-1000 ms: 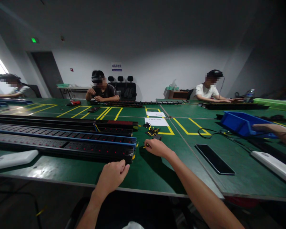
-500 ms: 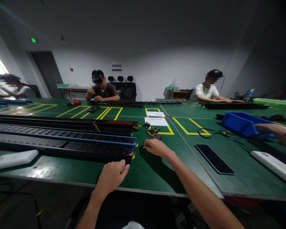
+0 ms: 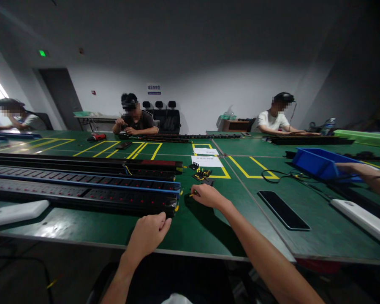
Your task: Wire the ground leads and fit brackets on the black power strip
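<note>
My left hand (image 3: 150, 233) is closed at the table's front, just below the near end of a long black socket strip (image 3: 126, 202) with red marks. What its fingers hold, if anything, is hidden. My right hand (image 3: 207, 196) is pinched over the green table, right of the strip ends, on a small yellow-tipped piece (image 3: 191, 194). Yellow wire ends (image 3: 177, 207) stick out of the strip's end. Just beyond my right hand lies a small heap of black and yellow parts (image 3: 201, 173). A blue-edged strip (image 3: 152, 185) lies behind the nearest one.
White paper sheets (image 3: 206, 161) lie beyond the parts. On the right are a phone (image 3: 283, 210), a white device (image 3: 362, 220), cables and a blue bin (image 3: 316, 164) with another person's hand at it. Left sits another white device (image 3: 19, 213). Several people sit around the table.
Both hands keep nearly the same place and closed pose. The whole view has shifted very slightly. The other person's hand stays at the blue bin.
</note>
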### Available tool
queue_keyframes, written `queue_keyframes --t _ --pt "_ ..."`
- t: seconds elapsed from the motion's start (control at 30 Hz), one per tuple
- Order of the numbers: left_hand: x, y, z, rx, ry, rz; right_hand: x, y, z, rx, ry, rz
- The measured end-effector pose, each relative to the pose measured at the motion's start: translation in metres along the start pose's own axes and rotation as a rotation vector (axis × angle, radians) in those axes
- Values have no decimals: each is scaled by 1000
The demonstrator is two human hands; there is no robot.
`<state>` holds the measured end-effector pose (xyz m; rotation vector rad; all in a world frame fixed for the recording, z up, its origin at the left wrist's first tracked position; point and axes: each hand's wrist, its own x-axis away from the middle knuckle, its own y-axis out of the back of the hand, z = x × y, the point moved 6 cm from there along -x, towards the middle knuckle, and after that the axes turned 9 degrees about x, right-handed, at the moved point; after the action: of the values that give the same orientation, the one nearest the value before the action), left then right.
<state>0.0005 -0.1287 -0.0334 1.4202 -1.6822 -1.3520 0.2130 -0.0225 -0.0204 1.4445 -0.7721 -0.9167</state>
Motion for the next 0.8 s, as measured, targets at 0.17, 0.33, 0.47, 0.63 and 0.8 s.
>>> queue_keyframes --t 0.17,0.33,0.47,0.63,0.8 --pt "0 0 -1 -2 -9 -7 0 -1 -1 -10 2 -9" --pt "1 -1 0 -1 -10 -12 0 0 0 -14 8 -29" --pt "1 0 0 11 -14 -16 0 0 -1 -17 9 -30" --pt "1 0 0 12 -11 -14 0 -1 -1 -13 19 -31" --pt "1 -1 1 -6 -12 -8 -1 -1 -1 -6 6 -9"
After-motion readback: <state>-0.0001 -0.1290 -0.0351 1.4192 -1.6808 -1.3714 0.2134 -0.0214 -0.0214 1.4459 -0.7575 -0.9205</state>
